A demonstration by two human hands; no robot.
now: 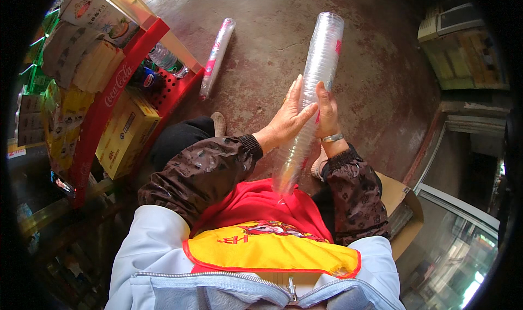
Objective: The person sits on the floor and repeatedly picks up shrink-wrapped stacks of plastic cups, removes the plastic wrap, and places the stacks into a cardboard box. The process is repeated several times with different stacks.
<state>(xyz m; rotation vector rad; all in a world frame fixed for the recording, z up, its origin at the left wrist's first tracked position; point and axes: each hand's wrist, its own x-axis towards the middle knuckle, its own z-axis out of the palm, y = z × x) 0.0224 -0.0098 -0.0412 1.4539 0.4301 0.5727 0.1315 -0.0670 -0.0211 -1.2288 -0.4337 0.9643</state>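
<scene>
A long stack of clear plastic cups in a thin wrapper (322, 44) slants between my two hands, its lower end over the red and yellow apron (269, 244). My left hand (290, 116) presses against its left side, fingers pointing up and thumb across the front. Against the right side lies my right hand (327, 112), with a bracelet at the wrist. The stack is held between both palms. On the floor to the upper left lies another long wrapped stack of cups (217, 59) with pink print, touched by neither hand.
To the left stands a red drinks rack (118, 83) with bottles (167, 61), a yellow carton (127, 134) and folded cloths. An open cardboard box (408, 224) is by my right side, next to a glass-panelled door (453, 236). Boxes (466, 61) stand at the upper right.
</scene>
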